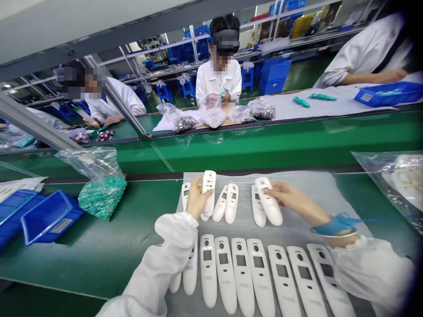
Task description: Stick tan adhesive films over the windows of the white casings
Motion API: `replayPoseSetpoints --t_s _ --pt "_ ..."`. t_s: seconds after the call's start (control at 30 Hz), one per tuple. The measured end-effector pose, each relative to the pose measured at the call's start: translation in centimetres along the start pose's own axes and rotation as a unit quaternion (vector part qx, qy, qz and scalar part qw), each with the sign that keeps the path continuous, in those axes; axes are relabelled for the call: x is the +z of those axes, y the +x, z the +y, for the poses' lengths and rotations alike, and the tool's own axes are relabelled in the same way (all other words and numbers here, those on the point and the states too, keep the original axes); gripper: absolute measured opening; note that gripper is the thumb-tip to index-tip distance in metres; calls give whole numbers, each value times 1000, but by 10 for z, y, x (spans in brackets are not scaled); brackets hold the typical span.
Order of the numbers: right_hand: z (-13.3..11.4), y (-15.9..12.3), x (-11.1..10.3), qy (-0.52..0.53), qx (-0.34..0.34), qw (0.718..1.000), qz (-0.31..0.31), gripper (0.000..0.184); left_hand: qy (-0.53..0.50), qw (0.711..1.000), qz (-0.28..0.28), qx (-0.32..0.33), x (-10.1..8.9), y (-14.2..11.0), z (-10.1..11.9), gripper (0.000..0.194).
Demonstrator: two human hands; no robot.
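White plastic device casings (209, 268) lie on a pale grey sheet (313, 198) spread over a green table (99, 259). Each is a long, round-ended shell with a small round hole above a rectangular window. A tidy lower row lies side by side, close to the person, and a looser upper group sits beyond it.

Both hands are at the upper group. The left hand (196, 198) holds a tilted casing (209, 187) nearly upright, its fingers (198, 187) closed against the shell and covering part of it. A second casing (186, 193) stands partly hidden just beside that hand. The right hand (291, 198) reaches across from the other side, its fingers (274, 189) stretched out and touching the upper end of another casing (269, 202). Whether they have a firm hold on it, I cannot tell. A blue strap (335, 224) circles the right wrist, just above a white sleeve (370, 268).

Two more casings (226, 203) stand between the hands, untouched. To the left, a clear bag of small teal parts (102, 198) lies near a blue plastic tray (49, 218). Across the line, a co-worker in a white coat (218, 83) handles a clear bag at another table (330, 101).
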State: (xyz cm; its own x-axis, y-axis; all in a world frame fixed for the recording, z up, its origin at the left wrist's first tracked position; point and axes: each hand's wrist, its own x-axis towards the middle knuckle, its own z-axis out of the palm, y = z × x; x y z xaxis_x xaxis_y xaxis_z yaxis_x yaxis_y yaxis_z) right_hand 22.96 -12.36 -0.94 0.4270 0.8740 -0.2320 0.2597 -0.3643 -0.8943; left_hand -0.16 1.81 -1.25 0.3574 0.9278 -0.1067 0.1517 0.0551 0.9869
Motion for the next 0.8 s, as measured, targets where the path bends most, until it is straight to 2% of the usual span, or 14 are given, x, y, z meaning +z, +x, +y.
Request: replayPoseSetpoints --t_s 0.07,0.13,0.23,0.33,0.37,0.47,0.57,0.67,0.8 --pt "14 0 -24 -8 24 999 30 23 -64 997 -5 -40 4 -3 8 42" --pt "29 0 -37 -17 44 998 41 22 -116 990 -19 -82 18 -6 12 30" --pt "42 -2 -36 -25 33 996 79 31 -163 977 -41 -128 54 -11 13 24" --pt "37 -8 -24 -11 -15 993 117 50 -184 969 -62 -153 90 -16 14 23" --pt "32 -10 -19 3 -27 994 104 51 -189 967 -71 -157 100 -18 16 22" --pt "14 -18 -9 67 -37 997 8 47 -204 962 -100 -154 123 -25 26 27" --pt "5 -23 -13 122 -25 992 -32 42 -211 960 -119 -138 134 -31 35 33" --pt "14 -25 -36 148 0 989 8 38 -204 959 -134 -146 134 -33 36 29" --pt "39 -28 -76 150 44 983 90 34 -209 949 -145 -184 138 -31 27 22"
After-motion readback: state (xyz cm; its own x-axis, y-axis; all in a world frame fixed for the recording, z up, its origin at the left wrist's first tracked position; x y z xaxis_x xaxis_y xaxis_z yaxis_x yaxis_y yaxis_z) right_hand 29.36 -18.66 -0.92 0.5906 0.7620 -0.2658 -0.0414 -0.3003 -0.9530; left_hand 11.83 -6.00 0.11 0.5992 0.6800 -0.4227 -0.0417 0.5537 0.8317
